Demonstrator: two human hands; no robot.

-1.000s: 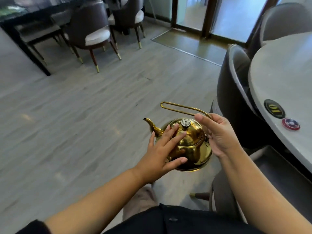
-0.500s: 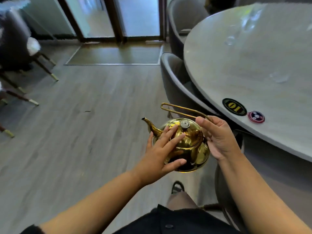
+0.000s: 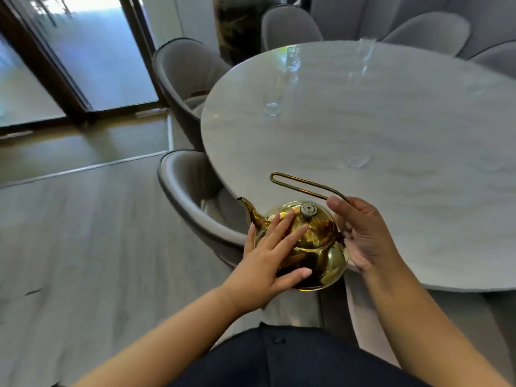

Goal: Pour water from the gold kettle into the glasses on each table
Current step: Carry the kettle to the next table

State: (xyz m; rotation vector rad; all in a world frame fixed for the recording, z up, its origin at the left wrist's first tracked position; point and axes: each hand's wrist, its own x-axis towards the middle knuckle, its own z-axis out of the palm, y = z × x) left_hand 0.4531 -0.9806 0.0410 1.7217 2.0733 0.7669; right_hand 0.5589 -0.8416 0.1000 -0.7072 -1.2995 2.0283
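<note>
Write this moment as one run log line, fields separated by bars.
phase: carrying | gold kettle: upright, off table | right hand: on handle | left hand: steadying body | glasses: unfilled

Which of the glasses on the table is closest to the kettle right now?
The glass just beyond the kettle's handle, near the table's front edge; the other glasses sit farther back.

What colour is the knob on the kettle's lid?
Grey, a dull ribbed metal, unlike the shiny gold kettle; the knob shows best in the head view.

Before me, a pale round table (image 3: 391, 129), grey chairs (image 3: 190, 68) around it, wood-look floor (image 3: 83, 233), daylit glass doors (image 3: 92, 51).
</note>
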